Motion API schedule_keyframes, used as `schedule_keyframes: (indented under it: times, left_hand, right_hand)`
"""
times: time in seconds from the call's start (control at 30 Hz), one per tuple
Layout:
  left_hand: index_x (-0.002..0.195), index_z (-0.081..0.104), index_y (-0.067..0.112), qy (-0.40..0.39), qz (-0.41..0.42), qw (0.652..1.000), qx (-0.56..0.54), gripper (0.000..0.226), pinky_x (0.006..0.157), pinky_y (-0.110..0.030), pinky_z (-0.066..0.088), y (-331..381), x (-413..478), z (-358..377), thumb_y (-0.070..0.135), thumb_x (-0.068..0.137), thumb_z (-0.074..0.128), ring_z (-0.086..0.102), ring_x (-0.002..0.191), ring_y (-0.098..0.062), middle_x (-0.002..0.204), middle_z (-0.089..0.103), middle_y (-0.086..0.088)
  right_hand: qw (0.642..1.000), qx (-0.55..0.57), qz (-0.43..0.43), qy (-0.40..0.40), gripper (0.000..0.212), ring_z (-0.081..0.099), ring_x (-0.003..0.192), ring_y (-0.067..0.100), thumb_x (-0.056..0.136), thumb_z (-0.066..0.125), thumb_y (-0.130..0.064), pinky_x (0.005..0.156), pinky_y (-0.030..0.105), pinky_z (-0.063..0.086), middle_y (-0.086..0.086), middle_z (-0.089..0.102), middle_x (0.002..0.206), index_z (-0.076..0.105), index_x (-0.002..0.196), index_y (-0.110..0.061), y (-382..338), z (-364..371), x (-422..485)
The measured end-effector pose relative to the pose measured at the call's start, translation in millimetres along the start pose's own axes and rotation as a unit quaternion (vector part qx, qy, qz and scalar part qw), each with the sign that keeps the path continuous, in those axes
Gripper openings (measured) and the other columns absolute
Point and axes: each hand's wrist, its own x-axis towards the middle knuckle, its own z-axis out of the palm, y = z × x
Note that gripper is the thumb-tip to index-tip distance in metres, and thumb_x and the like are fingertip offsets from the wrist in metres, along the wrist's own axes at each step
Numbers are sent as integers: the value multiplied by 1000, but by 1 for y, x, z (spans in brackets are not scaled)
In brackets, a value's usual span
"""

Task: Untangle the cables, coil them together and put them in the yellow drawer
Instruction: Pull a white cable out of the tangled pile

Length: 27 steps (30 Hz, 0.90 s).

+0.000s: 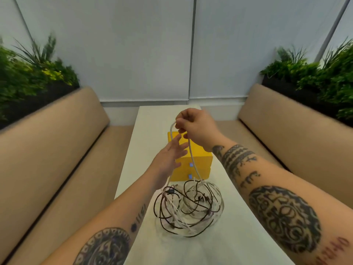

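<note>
A tangle of black and white cables [189,205] lies on the white table [219,238] in front of a yellow drawer unit [202,163] with small blue pulls. My right hand [194,127] is raised above the unit and pinches a loop of white cable [193,157] that runs down into the tangle. My left hand [170,159] is held up beside that loop with its fingers straight, close to the white strand on the loop's left side. Both drawers look closed.
Tan cushioned benches [57,150] run along both sides of the narrow table. Green plants in dark planters [315,77] stand behind each bench back. A pale wall closes the far end.
</note>
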Motion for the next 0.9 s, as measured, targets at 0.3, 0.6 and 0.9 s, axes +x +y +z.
schedule_keyframes:
  times: [0.3,0.6,0.9]
  left_hand:
    - [99,60,18,6,17,995,98,31,80,-31,45,0,12,16,36,107,36,65,104,-18,93,72,4]
    - [91,54,21,0,19,1000,5,30,81,-51,52,35,24,13,39,106,37,60,75,-24,66,49,3]
    - [87,49,21,18,49,987,-149,31,64,-37,47,78,30,7,37,108,33,32,50,-12,58,31,5]
  right_hand:
    - [975,207,-52,54,12,70,76,17,95,62,-5,81,50,58,5,70,79,65,87,-15,-62,-16,6]
    - [981,-178,31,-77,43,53,128,16,104,43,-39,105,30,40,-1,56,138,46,144,-23,77,-16,-34]
    - [958,-245,147,-24,31,64,100,24,105,39,-40,76,33,45,2,70,110,65,115,-28,181,24,-95]
